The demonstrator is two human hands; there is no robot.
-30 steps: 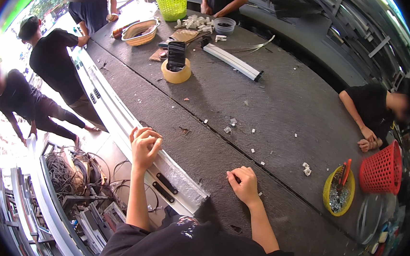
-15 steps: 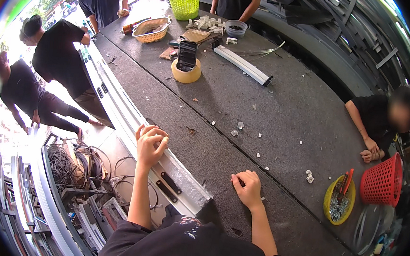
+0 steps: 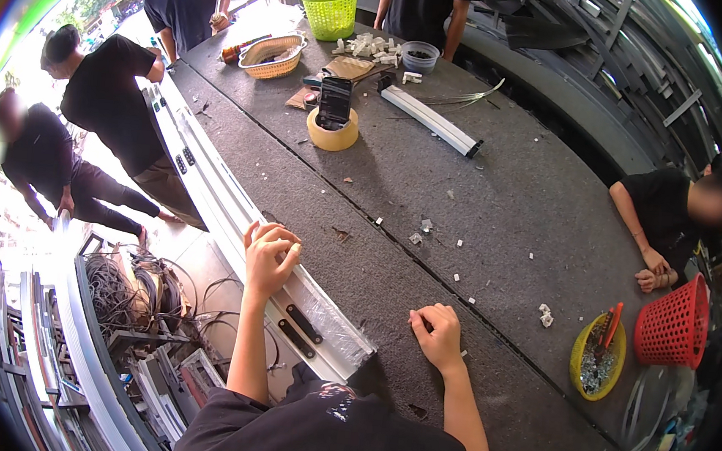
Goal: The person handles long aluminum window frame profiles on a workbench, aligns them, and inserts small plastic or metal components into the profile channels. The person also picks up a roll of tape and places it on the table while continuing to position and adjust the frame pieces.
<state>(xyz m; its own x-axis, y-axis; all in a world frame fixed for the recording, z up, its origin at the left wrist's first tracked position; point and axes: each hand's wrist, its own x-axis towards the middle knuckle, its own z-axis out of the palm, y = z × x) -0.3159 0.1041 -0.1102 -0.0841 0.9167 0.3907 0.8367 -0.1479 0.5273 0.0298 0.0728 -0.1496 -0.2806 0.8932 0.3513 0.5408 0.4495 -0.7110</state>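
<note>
Long white metal profiles, partly in clear wrap, lie along the table's left edge. My left hand rests over them, its fingers loosely bent and apart, with nothing visible in it. Two black oblong fittings sit on the profile close to that wrist. On the dark table, to the right of the profile's near end, lies my right hand. Its fingers are curled under toward the thumb, and the inside of the curl is hidden. Small white pieces are scattered beyond it.
Tape rolls prop a phone. Behind stand a tan basket and a green basket. A short white profile lies farther right. At right are a yellow bowl, a red basket and a seated person; others stand around.
Both my hands keep their places and shapes. The view has shifted slightly. At the far end, the standing person's arm has moved back from beside the clear tub and hangs down.
</note>
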